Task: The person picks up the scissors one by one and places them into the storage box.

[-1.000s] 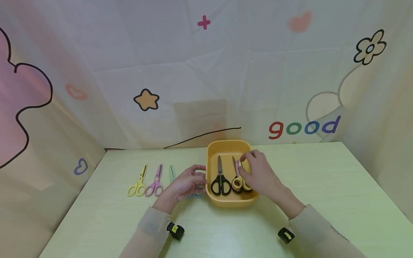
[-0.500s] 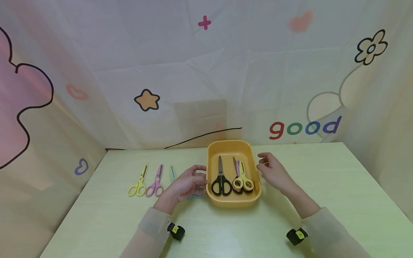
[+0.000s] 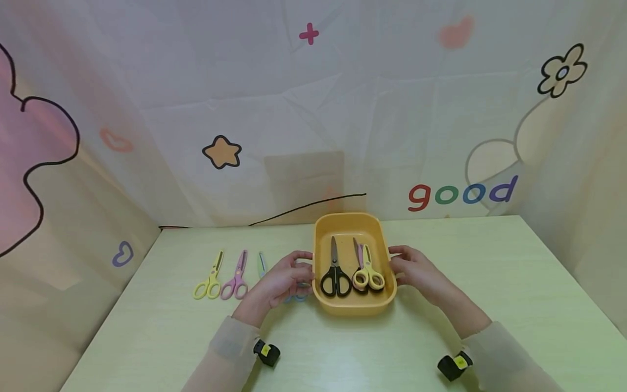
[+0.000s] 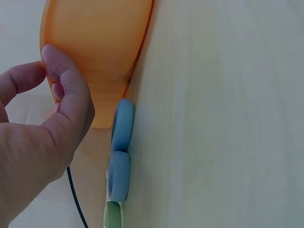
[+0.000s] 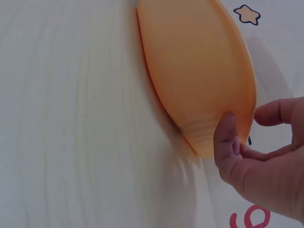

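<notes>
A yellow plastic bin [image 3: 354,310] stands between the two hands near the back of the table. My left hand [image 3: 276,280] rests its fingertips against the bin's left side, up by the rim. On the opposite side, my right hand [image 3: 418,272] has relaxed fingers at the bin's right wall and rim. Black-handled scissors [image 3: 334,263] lie at the left inside the bin. To their right, yellow scissors [image 3: 367,265] overlap pink and black-handled ones, which are mostly hidden.
Left of the bin lie yellow scissors [image 3: 214,275], pink scissors [image 3: 239,275] and green scissors [image 3: 262,262], partly behind the left hand. Blue scissor handles [image 4: 123,126] show close to the bin. A printed curtain [image 3: 416,120] hangs behind the table [image 3: 333,354].
My right hand has come away from the yellow scissors inside the bin, leaving them there, and moved to the bin's right outer side. The left hand and bin have stayed put.
</notes>
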`<state>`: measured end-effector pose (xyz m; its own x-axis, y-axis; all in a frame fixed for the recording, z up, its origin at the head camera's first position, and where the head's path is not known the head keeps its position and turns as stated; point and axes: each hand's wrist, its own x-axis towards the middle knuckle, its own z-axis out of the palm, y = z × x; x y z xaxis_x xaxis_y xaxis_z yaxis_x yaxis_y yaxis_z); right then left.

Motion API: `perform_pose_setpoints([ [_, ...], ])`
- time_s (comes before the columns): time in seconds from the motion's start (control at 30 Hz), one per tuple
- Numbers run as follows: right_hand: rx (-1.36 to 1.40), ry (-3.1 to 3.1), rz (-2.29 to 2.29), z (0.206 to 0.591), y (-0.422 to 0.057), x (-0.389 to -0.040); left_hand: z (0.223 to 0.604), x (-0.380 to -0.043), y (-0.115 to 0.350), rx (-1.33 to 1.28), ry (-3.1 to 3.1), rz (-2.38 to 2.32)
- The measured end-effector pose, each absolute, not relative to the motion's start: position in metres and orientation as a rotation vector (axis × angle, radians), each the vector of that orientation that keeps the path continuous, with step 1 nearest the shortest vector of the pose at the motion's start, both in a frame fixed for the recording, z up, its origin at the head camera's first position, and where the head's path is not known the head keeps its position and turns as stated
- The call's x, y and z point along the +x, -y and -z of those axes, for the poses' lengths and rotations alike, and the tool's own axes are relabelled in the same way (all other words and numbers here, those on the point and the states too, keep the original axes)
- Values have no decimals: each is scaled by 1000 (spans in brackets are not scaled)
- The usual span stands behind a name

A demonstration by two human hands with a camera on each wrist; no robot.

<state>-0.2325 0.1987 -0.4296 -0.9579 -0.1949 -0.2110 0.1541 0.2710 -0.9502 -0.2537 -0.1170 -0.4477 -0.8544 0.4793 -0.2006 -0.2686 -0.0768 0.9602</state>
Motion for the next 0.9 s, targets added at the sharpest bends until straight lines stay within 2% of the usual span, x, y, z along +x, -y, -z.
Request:
perform_pose_setpoints([
  [0.53,-113,-2254,1789,433,-203,-233,446,-250,114,243,-1845,-1941],
  [0.9,-111,-2241,1800,434,-203,-233,445,-244,116,330,-2211,-1771],
])
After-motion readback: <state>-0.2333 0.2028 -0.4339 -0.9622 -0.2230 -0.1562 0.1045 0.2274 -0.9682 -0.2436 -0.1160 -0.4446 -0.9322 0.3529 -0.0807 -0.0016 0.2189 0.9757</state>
